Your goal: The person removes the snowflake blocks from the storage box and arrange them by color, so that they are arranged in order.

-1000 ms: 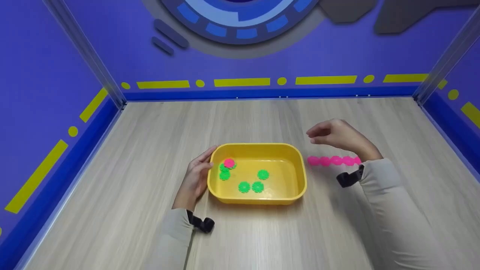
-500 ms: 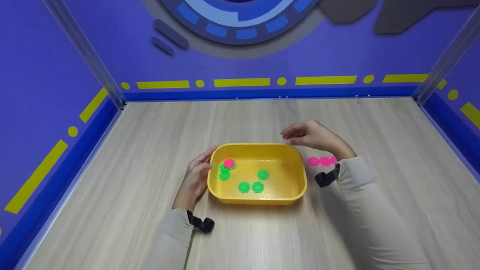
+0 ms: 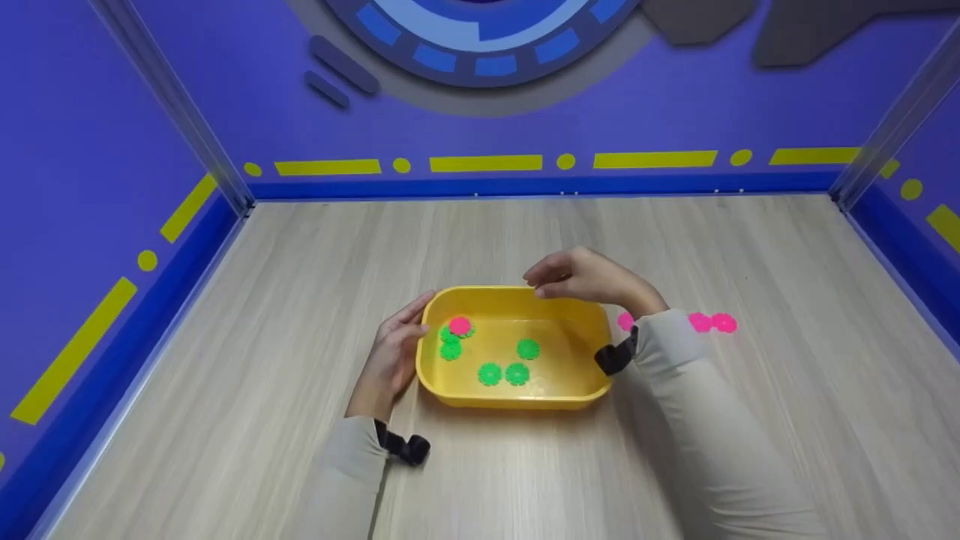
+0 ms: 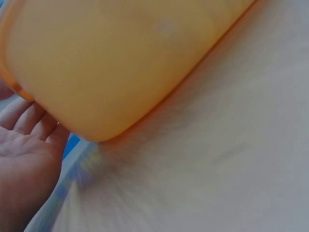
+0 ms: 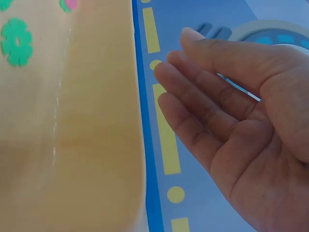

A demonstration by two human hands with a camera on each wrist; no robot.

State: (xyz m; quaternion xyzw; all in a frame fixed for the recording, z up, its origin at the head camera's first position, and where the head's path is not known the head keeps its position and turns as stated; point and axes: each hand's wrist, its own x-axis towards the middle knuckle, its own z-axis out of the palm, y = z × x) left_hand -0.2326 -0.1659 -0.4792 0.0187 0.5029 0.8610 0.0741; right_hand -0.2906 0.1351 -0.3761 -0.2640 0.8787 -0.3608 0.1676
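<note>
In the head view, a yellow plastic basin (image 3: 495, 401) sits mid-table with several green notched discs (image 3: 517, 374) and a pink disc (image 3: 460, 325) inside. My left hand (image 3: 390, 352) holds the basin's left end, thumb at the rim and fingers along the outer wall. The left wrist view shows those fingers (image 4: 36, 118) against the basin's outside. Over the basin's back rim hovers my right hand (image 3: 589, 277), fingers loosely bent. In the right wrist view nothing shows between its fingers (image 5: 186, 121).
Right of the basin, pink discs (image 3: 724, 323) lie in a row on the wooden table (image 3: 337, 262), partly hidden by the right wrist. Blue panels (image 3: 480, 135) with yellow markings stand at the back and both sides.
My right hand has moved left, from above the pink row to the basin's back rim, uncovering the row's right end. The left hand and the discs have stayed put.
</note>
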